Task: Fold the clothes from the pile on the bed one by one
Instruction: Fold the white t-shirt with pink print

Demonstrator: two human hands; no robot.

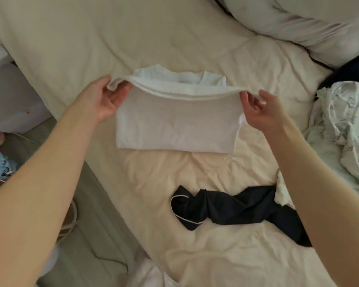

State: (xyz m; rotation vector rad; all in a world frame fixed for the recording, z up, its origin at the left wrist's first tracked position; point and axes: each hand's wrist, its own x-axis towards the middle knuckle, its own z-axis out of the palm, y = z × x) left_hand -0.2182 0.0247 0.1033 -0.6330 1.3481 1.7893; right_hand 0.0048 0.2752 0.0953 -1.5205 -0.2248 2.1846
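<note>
Nearest you, a twisted black garment [232,208] lies on the bed [71,48], not yet folded and well apart from your work. Beyond it your 2 hands hold the white shirt [174,123] in the middle of the bed. Your left hand [104,98] pinches the left end of the lifted edge between thumb and fingers; your right hand [261,109] pinches the right end the same way. The edge hangs taut between them while the lower half rests flat on the bed, and the collar end shows just behind the raised edge.

Expect this shirt to be light, thin and limp, so it will sag wherever you leave it unsupported. Keep your hold at the 2 outer corners and keep the edge stretched, or the layers may slip out of line. To your right sits the pale crumpled pile [344,125], and further back a pillow [309,19]
</note>
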